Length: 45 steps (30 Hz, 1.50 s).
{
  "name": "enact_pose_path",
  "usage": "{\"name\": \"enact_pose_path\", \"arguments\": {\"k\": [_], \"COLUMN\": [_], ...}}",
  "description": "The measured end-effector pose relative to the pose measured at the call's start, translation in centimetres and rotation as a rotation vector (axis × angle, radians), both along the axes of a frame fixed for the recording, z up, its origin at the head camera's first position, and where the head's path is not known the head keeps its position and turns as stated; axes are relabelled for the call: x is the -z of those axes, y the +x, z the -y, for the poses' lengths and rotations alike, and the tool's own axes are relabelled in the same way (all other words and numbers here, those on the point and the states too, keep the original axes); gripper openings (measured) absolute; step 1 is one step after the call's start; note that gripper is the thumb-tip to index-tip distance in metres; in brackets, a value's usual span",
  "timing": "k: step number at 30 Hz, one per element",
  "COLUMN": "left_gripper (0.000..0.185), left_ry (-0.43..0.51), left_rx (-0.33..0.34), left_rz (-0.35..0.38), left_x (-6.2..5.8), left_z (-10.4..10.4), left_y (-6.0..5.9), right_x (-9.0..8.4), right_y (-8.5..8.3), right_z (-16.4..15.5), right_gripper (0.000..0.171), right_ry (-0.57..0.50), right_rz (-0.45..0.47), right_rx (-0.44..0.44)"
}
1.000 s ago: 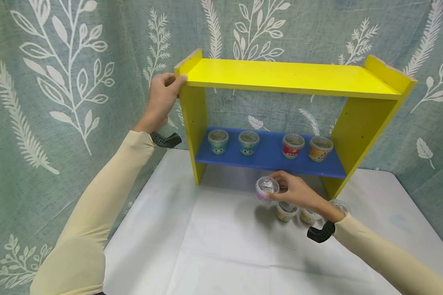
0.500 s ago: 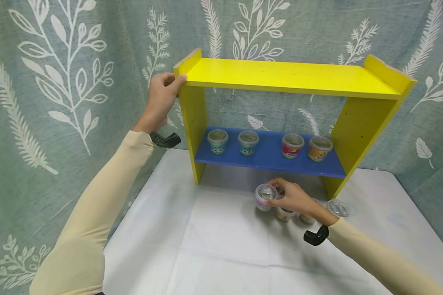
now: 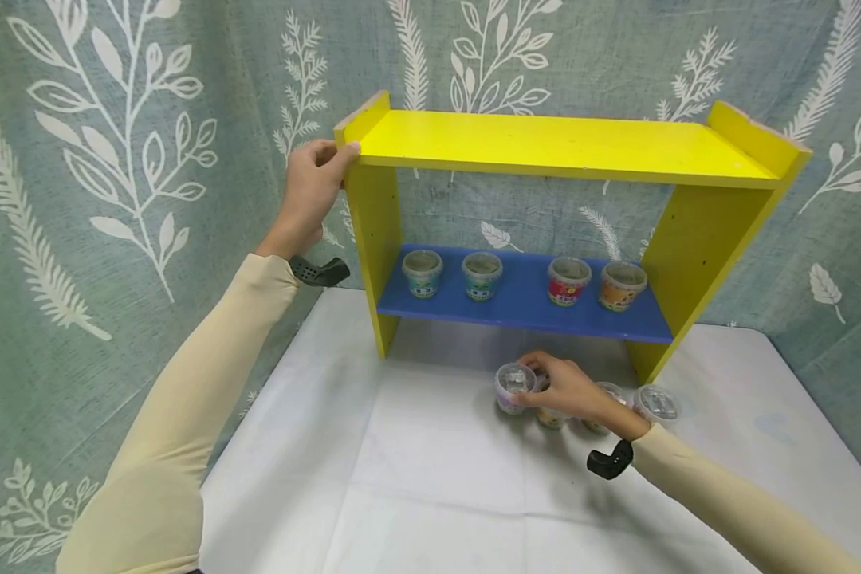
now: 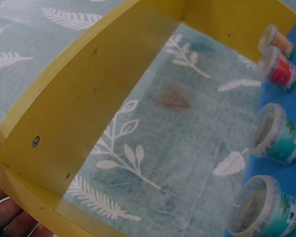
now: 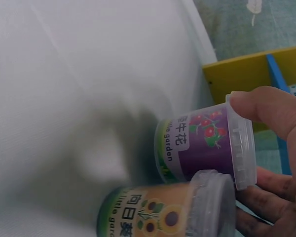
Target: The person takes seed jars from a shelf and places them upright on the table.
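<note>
In the head view my left hand grips the upper left corner of the yellow shelf unit, its thumb over the front edge. My right hand holds a small clear-lidded plastic cup with a purple label, low at the table in front of the shelf. Whether its base rests on the cloth I cannot tell. Fingers and thumb pinch it around the lid rim. Close beside it is an orange-labelled cup with sunflowers, partly hidden by my hand in the head view.
On the blue shelf board stand two teal cups, a red cup and an orange cup. Right of my hand, more lidded cups stand on the white tablecloth, one lidded cup farthest right. A patterned curtain hangs behind.
My right hand has lowered the purple cup toward the table, beside the orange one, and shifted slightly left. The left hand keeps its grip on the shelf corner.
</note>
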<state>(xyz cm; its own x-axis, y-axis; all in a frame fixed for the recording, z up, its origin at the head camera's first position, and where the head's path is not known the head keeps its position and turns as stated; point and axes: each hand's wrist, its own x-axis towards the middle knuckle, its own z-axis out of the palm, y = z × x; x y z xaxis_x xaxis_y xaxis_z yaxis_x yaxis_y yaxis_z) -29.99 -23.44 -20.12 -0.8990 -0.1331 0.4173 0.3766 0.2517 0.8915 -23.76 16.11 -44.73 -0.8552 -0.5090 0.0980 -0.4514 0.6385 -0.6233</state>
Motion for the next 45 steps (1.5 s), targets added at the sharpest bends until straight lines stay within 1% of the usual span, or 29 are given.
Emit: {"name": "enact_pose_path", "arguments": {"k": [5, 11, 16, 19, 26, 31, 39, 42, 45], "left_gripper": [0.043, 0.042, 0.043, 0.043, 0.042, 0.042, 0.042, 0.041, 0.039], "left_ry": [-0.001, -0.001, 0.001, 0.000, 0.001, -0.003, -0.013, -0.003, 0.007], "left_rx": [-0.005, -0.010, -0.002, 0.001, 0.001, -0.002, 0.000, 0.004, -0.002], "left_rz": [0.006, 0.011, 0.016, 0.016, 0.017, 0.008, 0.007, 0.003, -0.004], "left_x": [-0.1, -0.1, -0.1, -0.1, 0.0, 0.0, -0.1, -0.1, 0.0], "left_z": [-0.1, 0.0, -0.1, -0.1, 0.0, 0.0, -0.2, -0.2, -0.1], "left_y": [0.0, 0.1, 0.2, 0.2, 0.1, 0.0, -0.2, -0.2, -0.2], "right_x": [0.4, 0.8, 0.9, 0.8, 0.9, 0.8, 0.5, 0.0, -0.9], "right_y": [0.1, -0.1, 0.0, 0.2, 0.3, 0.3, 0.5, 0.5, 0.4], "right_z": [0.0, -0.1, 0.0, 0.0, 0.2, 0.3, 0.0, -0.3, -0.7], "right_gripper": [0.065, 0.065, 0.064, 0.065, 0.068, 0.068, 0.067, 0.064, 0.058], "right_ry": [0.013, 0.015, 0.014, 0.015, 0.012, 0.022, 0.033, 0.018, -0.017], "right_rz": [0.002, -0.020, -0.031, -0.028, 0.011, 0.012, -0.001, -0.023, -0.039], "right_rx": [-0.001, -0.012, -0.020, -0.016, -0.004, -0.006, -0.009, 0.002, 0.016]}}
